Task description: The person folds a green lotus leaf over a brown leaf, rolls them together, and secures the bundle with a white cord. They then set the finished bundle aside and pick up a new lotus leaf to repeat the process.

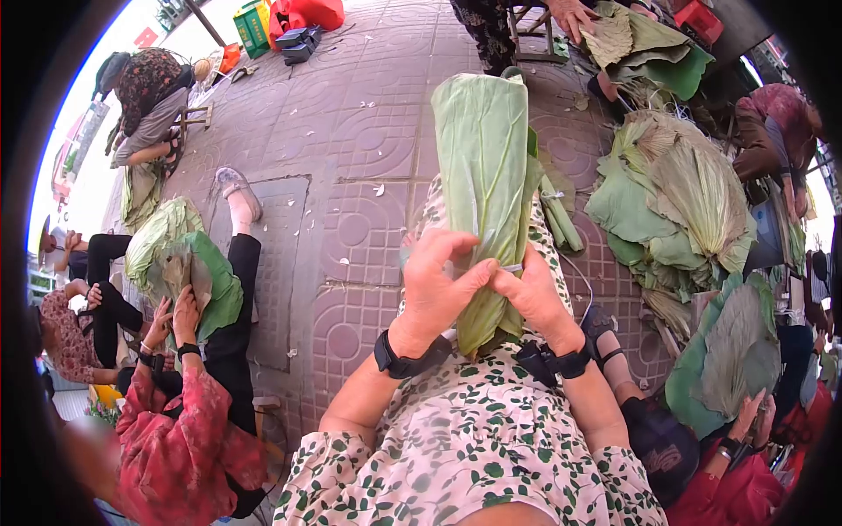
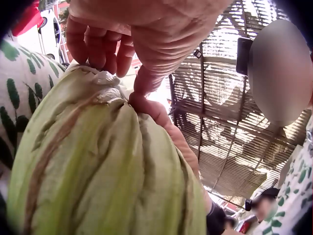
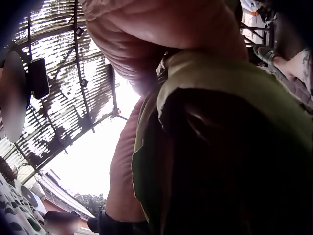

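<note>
A long bundle of folded, pale green leaves (image 1: 482,149) lies along the person's lap, its narrow end toward the body. Around its lower part my left hand (image 1: 438,285) curls, with the thumb laid across the front. My right hand (image 1: 539,298) is at the other side, thumb and finger pinching a thin whitish strip (image 1: 510,267) that crosses the bundle. Both thumb tips meet near the middle. Seen up close in the left wrist view, crumpled whitish material (image 2: 110,88) sits by the fingertips over the ribbed leaf. The right wrist view shows a dark, shadowed leaf fold (image 3: 220,147).
Piles of large leaves (image 1: 675,193) lie on the paving at right, near a loose rolled bundle (image 1: 561,215). A person in red at left holds leaves (image 1: 189,272); others sit around with leaves. Bags (image 1: 303,17) stand at the back. Paving (image 1: 351,219) stretches ahead.
</note>
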Demonstrator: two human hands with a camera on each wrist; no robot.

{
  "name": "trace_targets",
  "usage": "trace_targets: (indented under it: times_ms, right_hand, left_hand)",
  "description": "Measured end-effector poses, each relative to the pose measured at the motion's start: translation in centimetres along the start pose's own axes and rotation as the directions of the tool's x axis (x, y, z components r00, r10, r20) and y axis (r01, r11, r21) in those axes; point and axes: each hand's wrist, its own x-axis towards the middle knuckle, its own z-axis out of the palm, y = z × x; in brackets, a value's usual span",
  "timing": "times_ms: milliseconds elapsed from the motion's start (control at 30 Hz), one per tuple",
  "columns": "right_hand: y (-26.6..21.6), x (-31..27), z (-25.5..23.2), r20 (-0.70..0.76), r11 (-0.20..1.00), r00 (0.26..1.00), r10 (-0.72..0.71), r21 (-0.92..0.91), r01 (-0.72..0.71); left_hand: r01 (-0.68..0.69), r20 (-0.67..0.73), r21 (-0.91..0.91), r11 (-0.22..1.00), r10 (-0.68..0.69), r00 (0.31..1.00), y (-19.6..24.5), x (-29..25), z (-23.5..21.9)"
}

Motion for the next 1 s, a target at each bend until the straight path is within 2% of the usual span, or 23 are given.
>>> trace_targets:
  times_ms: [167, 233, 300, 433, 467, 500, 633, 700, 733, 800, 1000]
  right_hand:
    - [-0.5, 0.0, 0.7, 0.029, 0.993, 0.996, -0.082, -0.087, 0.084]
    - [-0.3, 0.2, 0.8, 0.03, 0.993, 0.996, -0.088, -0.07, 0.09]
    - [-0.3, 0.2, 1.0, 0.029, 0.995, 0.996, -0.087, -0.05, 0.089]
    - [-0.5, 0.4, 1.3, 0.031, 0.998, 0.999, -0.042, -0.046, 0.044]
    - [-0.5, 0.4, 1.4, 0.041, 0.998, 0.999, -0.019, -0.058, 0.022]
    - [0.1, 0.5, 1.3, 0.051, 0.995, 0.997, -0.066, -0.07, 0.069]
    - [0.2, 0.5, 1.4, 0.038, 0.996, 0.997, -0.065, -0.061, 0.068]
    - [-0.3, 0.4, 1.5, 0.007, 0.994, 0.997, -0.072, -0.079, 0.072]
    - [-0.4, 0.3, 1.5, 0.006, 0.995, 0.998, -0.065, -0.077, 0.065]
    - [-0.6, 0.4, 1.4, 0.009, 0.992, 0.997, -0.072, -0.104, 0.072]
    - [-0.9, 0.6, 1.7, -0.002, 0.981, 0.997, -0.071, -0.183, 0.07]
  left_hand:
    - [0.035, 0.012, 0.058, 0.998, -0.036, 0.999, -1.3, -0.7, -0.6]
    - [0.043, 0.018, 0.076, 0.996, -0.045, 0.999, -1.7, -1.0, -0.7]
    - [0.142, -0.044, -0.08, 0.987, -0.146, 0.988, -1.9, -1.4, -0.6]
    - [0.224, -0.047, -0.135, 0.965, -0.232, 0.972, -1.1, -1.3, -0.8]
    - [0.176, -0.014, -0.05, 0.983, -0.177, 0.984, -0.9, -1.1, -1.0]
    - [0.122, 0.024, 0.033, 0.992, -0.123, 0.992, -0.9, -1.0, -1.1]
    - [0.108, 0.047, 0.041, 0.993, -0.11, 0.993, -2.0, -1.4, -1.3]
    - [0.233, 0.011, -0.122, 0.965, -0.233, 0.972, -2.3, -1.9, -1.1]
    - [0.24, 0.013, -0.122, 0.963, -0.24, 0.971, -2.6, -2.1, -1.0]
    - [0.347, -0.004, -0.406, 0.846, -0.382, 0.924, -3.0, -2.6, -0.7]
    - [0.311, -0.049, -0.597, 0.74, -0.421, 0.906, -2.2, -2.2, -0.8]
